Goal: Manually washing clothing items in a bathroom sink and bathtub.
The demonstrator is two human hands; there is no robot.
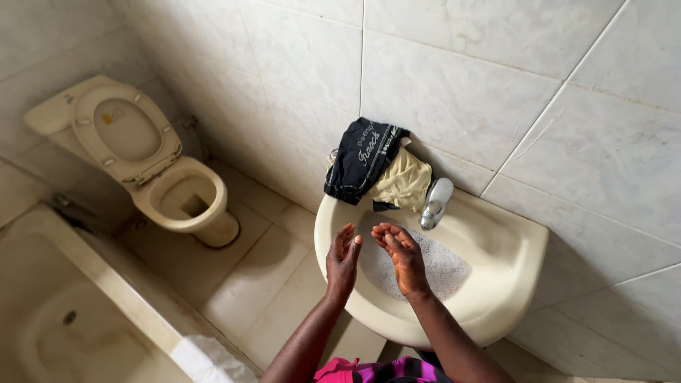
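Note:
My left hand [342,261] and my right hand [402,257] hang over a cream wash basin [507,276], a little apart from each other. Both hold nothing; the left fingers are straight and spread, the right fingers curl loosely. Soapy, foamy water [443,268] lies in the bowl under them. A chrome tap [435,203] stands at the basin's back rim, just beyond my right hand. A dark cloth [360,159] and a pale yellow cloth [404,182] are draped over the basin's back left corner, next to the tap.
A cream toilet [177,195] with its seat and lid up stands at the left. A bathtub [64,312] fills the lower left, with a white cloth [206,354] on its edge. Tiled walls close the back and right; pale floor tiles lie between.

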